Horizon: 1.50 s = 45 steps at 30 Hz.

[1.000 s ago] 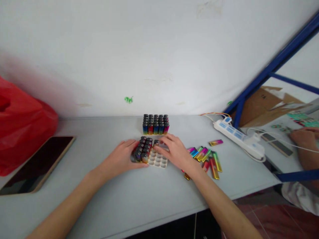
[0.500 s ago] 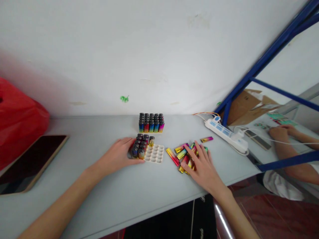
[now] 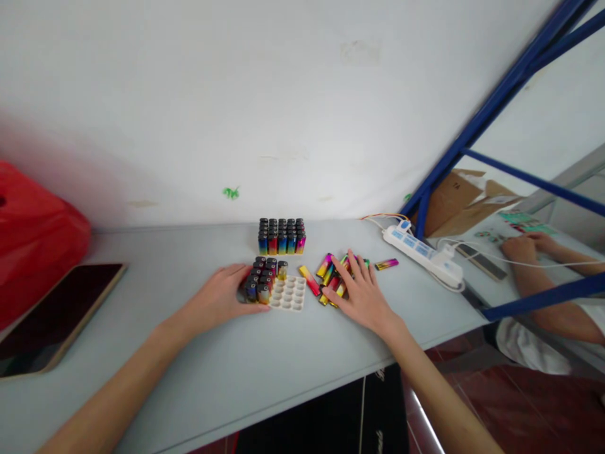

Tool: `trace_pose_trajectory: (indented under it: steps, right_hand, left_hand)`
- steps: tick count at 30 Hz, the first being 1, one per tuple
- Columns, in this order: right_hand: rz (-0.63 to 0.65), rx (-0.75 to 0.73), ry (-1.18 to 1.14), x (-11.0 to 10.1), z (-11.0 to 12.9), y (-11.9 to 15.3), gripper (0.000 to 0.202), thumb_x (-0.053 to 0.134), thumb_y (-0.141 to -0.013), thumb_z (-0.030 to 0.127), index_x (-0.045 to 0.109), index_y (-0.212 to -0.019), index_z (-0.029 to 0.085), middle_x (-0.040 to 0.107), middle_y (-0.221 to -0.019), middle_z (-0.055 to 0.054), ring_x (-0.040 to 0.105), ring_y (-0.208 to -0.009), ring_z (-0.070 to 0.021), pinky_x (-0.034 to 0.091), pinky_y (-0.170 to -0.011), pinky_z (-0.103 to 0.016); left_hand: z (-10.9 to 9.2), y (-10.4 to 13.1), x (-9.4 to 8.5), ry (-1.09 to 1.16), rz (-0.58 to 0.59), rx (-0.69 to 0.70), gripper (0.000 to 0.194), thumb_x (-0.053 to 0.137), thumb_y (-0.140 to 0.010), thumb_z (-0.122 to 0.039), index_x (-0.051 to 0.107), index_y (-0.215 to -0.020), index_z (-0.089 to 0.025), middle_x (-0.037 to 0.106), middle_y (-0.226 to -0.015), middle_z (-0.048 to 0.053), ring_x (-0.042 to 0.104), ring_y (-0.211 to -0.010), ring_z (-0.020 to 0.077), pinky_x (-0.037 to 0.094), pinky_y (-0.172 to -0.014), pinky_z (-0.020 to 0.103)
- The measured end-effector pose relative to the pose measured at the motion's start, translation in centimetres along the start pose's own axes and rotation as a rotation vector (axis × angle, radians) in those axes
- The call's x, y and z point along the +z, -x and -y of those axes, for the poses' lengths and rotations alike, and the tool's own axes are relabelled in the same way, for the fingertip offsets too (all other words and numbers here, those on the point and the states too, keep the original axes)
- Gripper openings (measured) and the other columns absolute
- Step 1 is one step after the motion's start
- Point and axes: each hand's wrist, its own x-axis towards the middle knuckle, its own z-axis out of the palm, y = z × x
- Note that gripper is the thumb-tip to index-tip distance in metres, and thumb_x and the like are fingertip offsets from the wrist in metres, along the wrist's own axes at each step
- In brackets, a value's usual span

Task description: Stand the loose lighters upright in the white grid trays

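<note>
My left hand [image 3: 222, 292] curls around the left side of a white tray [image 3: 297, 291] with round wells, thumb along its near edge. Black-topped lighters [image 3: 263, 271] stand upright in the tray's left columns; the wells on the right show bare. With fingers spread, my right hand [image 3: 362, 291] lies over a loose pile of shiny gradient-coloured lighter cases [image 3: 326, 266], partly hiding them. Left of the fingers, touching or close to the tray, lies a red-and-yellow case [image 3: 309, 280]. A purple-and-gold case [image 3: 386, 264] rests apart on the right.
Behind the tray, a block of upright black-topped lighters [image 3: 282, 236] stands near the wall. A white power strip [image 3: 422, 257] lies right, beside a blue metal frame [image 3: 425, 202]. At left are a phone [image 3: 61, 309] and red bag [image 3: 38, 239]. Another person's arms [image 3: 534, 271] show beyond the frame.
My right hand has slid left and slightly back, and the loose pile has shifted with it, nearer the tray. My left hand keeps its place at the tray. The view has shifted slightly.
</note>
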Motion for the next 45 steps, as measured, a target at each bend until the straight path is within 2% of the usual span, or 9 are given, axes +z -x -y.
trace_pose_trajectory:
  steps: [9,13,16,19,22,28,34,38,45]
  right_hand:
    - [0.009,-0.024,-0.067,-0.3,-0.2,0.5,0.08,0.048,-0.111,0.074,0.045,-0.178,0.03,0.035,-0.186,-0.015,0.022,-0.175,-0.0463,0.02,-0.138,-0.073]
    - [-0.202,-0.005,-0.194,-1.5,-3.7,0.0,0.064,0.036,-0.118,0.06,0.058,-0.168,0.026,0.051,-0.176,-0.017,0.043,-0.166,-0.0368,0.034,-0.135,-0.062]
    - [-0.403,0.203,-0.123,-2.7,-8.4,-1.0,0.056,0.044,-0.115,0.052,0.071,-0.147,0.014,0.073,-0.139,-0.026,0.069,-0.133,-0.0382,0.051,-0.119,-0.056]
    - [-0.221,0.536,0.051,-3.4,-12.4,-2.5,0.054,0.051,-0.113,0.044,0.066,-0.149,0.006,0.078,-0.122,-0.028,0.075,-0.12,-0.0407,0.055,-0.107,-0.052]
    - [-0.13,0.625,0.086,-3.2,-14.2,-4.0,0.056,0.06,-0.112,0.047,0.068,-0.143,0.002,0.078,-0.125,-0.033,0.076,-0.12,-0.0439,0.056,-0.103,-0.05]
    - [-0.089,0.54,0.037,-2.7,-13.6,-6.2,0.04,0.074,-0.103,0.032,0.072,-0.136,0.008,0.084,-0.11,-0.02,0.078,-0.117,-0.0349,0.053,-0.105,-0.04]
    - [-0.139,0.502,-0.075,-2.8,-12.7,-5.4,0.052,0.083,-0.095,0.042,0.071,-0.134,0.01,0.082,-0.101,-0.017,0.078,-0.112,-0.0373,0.055,-0.104,-0.045]
    - [-0.148,0.485,-0.266,-3.2,-12.6,-4.7,0.039,0.088,-0.085,0.036,0.076,-0.116,0.015,0.077,-0.081,-0.008,0.079,-0.092,-0.0352,0.058,-0.097,-0.048]
    - [-0.135,0.248,-0.762,-4.6,-7.7,-6.3,0.058,0.063,-0.096,0.078,0.07,-0.108,0.022,0.067,-0.086,-0.002,0.066,-0.068,-0.0185,0.056,-0.061,-0.032]
  left_hand:
    - [0.2,0.0,0.0,-0.011,-0.017,0.028,0.07,0.089,-0.068,-0.08,0.074,-0.113,-0.027,0.084,-0.122,0.014,0.079,-0.112,0.0435,0.063,-0.103,0.053]
    - [0.3,0.0,0.1,-0.013,-0.019,0.047,0.07,0.086,-0.07,-0.081,0.076,-0.111,-0.026,0.085,-0.121,0.015,0.08,-0.11,0.0442,0.064,-0.102,0.055]
    - [0.5,0.0,0.3,-0.019,-0.034,0.053,0.07,0.085,-0.07,-0.082,0.077,-0.113,-0.026,0.085,-0.121,0.015,0.08,-0.109,0.0438,0.065,-0.102,0.055]
    - [0.6,-0.1,0.4,-0.011,-0.027,0.03,0.074,0.086,-0.069,-0.082,0.078,-0.114,-0.025,0.084,-0.122,0.016,0.079,-0.112,0.0455,0.064,-0.105,0.056]
    - [0.7,-0.1,0.4,0.003,-0.025,0.023,0.074,0.088,-0.067,-0.082,0.078,-0.113,-0.025,0.084,-0.124,0.017,0.079,-0.113,0.0465,0.064,-0.105,0.058]
    - [0.6,-0.2,0.4,0.013,-0.037,0.032,0.071,0.088,-0.066,-0.081,0.077,-0.11,-0.026,0.084,-0.119,0.014,0.08,-0.109,0.0449,0.064,-0.101,0.056]
    - [0.6,-0.2,0.3,0.01,-0.041,0.051,0.069,0.089,-0.067,-0.08,0.077,-0.109,-0.027,0.085,-0.119,0.013,0.08,-0.105,0.0419,0.064,-0.099,0.052]
    - [0.7,-0.1,0.5,0.016,-0.051,0.06,0.069,0.089,-0.067,-0.079,0.078,-0.11,-0.027,0.085,-0.118,0.013,0.08,-0.106,0.0431,0.064,-0.099,0.054]
    - [0.3,0.0,0.4,0.015,-0.027,0.011,0.072,0.09,-0.064,-0.08,0.078,-0.112,-0.027,0.085,-0.123,0.015,0.079,-0.112,0.0463,0.063,-0.103,0.056]
